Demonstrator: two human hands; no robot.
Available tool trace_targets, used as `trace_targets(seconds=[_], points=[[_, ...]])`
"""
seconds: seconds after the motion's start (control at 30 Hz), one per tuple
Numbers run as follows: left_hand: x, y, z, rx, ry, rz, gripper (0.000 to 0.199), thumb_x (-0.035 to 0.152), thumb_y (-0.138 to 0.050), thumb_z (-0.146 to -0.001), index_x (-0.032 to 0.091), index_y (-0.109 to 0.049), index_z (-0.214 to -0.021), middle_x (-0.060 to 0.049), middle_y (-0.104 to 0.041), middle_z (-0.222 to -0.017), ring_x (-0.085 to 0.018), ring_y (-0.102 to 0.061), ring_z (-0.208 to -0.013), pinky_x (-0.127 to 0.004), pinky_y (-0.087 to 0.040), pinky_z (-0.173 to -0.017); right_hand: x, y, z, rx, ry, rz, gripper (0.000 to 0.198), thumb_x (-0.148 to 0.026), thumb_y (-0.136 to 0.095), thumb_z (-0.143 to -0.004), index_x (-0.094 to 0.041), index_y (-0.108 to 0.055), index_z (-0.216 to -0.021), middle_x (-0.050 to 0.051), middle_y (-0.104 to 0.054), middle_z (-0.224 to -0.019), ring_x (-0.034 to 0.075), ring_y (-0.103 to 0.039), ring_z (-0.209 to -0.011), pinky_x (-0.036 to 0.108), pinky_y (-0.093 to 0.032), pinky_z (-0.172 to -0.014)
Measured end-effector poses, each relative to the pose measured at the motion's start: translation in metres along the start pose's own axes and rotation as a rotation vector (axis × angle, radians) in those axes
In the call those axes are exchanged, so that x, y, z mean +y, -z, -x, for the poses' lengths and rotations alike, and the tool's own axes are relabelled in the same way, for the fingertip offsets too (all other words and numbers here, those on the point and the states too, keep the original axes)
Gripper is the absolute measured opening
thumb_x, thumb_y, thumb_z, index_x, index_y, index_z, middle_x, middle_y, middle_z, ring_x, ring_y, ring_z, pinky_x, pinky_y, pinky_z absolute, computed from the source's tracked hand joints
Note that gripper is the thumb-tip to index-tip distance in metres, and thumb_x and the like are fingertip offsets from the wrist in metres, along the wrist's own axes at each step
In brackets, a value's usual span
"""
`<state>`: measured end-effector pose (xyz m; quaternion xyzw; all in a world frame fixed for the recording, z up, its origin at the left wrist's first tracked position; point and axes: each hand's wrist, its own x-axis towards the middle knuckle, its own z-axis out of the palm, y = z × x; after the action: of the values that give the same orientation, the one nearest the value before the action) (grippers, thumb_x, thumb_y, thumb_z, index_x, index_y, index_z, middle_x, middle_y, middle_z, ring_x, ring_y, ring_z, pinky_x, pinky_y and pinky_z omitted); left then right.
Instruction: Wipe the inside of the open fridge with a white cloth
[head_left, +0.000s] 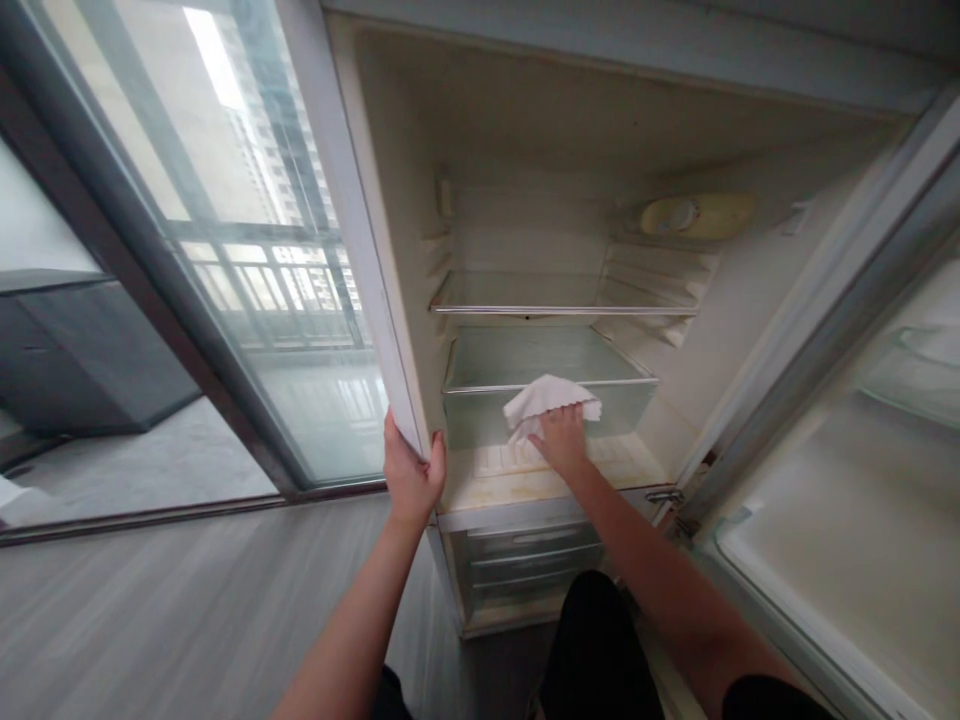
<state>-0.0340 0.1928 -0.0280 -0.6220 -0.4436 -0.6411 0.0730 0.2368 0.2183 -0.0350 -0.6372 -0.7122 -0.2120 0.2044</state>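
jutting up nearest, a knee [600,650] in black fabric stands before the drawers [536,560] of the lower compartment, with the grey wood-look floor [187,600] off to the left. the left hand [415,472] is clasped around the left front edge of the refrigerator [375,290], thumb on the inner side and fingers on the outer. on the right, the refrigerator door [840,540] is swung wide.

the right hand [564,440] reaches inside, grasping a white cloth [549,397] (loosely folded, its near rim finely scalloped). the cloth sits in front of the lower glass shelf [525,355], hiding part of its front trim; whether the two touch, i cannot tell. below the cloth is the ribbed, yellow-stained compartment floor [517,487].

above, an upper glass shelf [529,290] spans the side walls, and a yellowed oblong housing [724,215] with a round dial is fixed up at the right. beyond the sliding-door glass at left are a balcony railing [262,285] and, farthest off, pale high-rises [259,165].
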Motion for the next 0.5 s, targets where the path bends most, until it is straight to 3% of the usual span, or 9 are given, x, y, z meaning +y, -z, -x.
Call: trace_targets(seconds=[0.1,0.23,0.3,0.4,0.5], points=[[0.000,0.000,0.000,0.003,0.002,-0.007,0.083,0.036,-0.063,-0.090,0.013,-0.023,-0.158,-0.023,-0.045,-0.152,-0.031,-0.047,-0.143,-0.041,-0.040,-0.117,0.046,-0.001,0.012,0.093,-0.288,-0.026,0.065,-0.060,-0.073,-0.080,-0.004,-0.067,-0.112,0.032,-0.061,-0.123,0.045,-0.049,-0.125,0.068,-0.024,-0.113],[0.000,-0.001,0.000,-0.003,0.030,0.004,0.084,0.038,-0.063,-0.090,0.013,-0.021,-0.158,-0.023,-0.043,-0.154,-0.031,-0.045,-0.144,-0.041,-0.040,-0.117,0.077,-0.004,0.011,0.195,-0.418,-0.142,0.067,-0.056,-0.064,-0.085,0.004,-0.064,-0.116,0.038,-0.055,-0.130,0.048,-0.038,-0.137,0.068,-0.024,-0.113],[0.000,-0.001,0.000,-0.004,0.031,0.010,0.084,0.039,-0.063,-0.089,0.013,-0.022,-0.158,-0.022,-0.043,-0.154,-0.031,-0.045,-0.144,-0.041,-0.039,-0.118,0.081,-0.004,0.002,0.310,-0.554,-0.236,0.064,-0.049,-0.048,-0.095,0.006,-0.060,-0.125,0.038,-0.051,-0.137,0.044,-0.035,-0.141,0.063,-0.026,-0.115],[-0.001,-0.002,0.000,0.002,0.025,0.018,0.083,0.039,-0.063,-0.089,0.013,-0.024,-0.157,-0.022,-0.045,-0.153,-0.030,-0.045,-0.144,-0.040,-0.040,-0.118,0.077,-0.005,-0.015,0.496,-0.873,-0.393,0.070,-0.044,-0.026,-0.101,0.007,-0.044,-0.145,0.037,-0.047,-0.143,0.040,-0.038,-0.142,0.058,-0.032,-0.114],[-0.001,-0.002,0.000,0.016,0.018,0.016,0.082,0.038,-0.063,-0.090,0.012,-0.024,-0.157,-0.023,-0.045,-0.153,-0.030,-0.046,-0.143,-0.041,-0.040,-0.117,0.058,-0.012,-0.027,0.448,-1.117,-0.418,0.074,-0.041,-0.015,-0.102,0.012,-0.033,-0.150,0.041,-0.046,-0.141,0.041,-0.048,-0.136,0.056,-0.039,-0.109]])
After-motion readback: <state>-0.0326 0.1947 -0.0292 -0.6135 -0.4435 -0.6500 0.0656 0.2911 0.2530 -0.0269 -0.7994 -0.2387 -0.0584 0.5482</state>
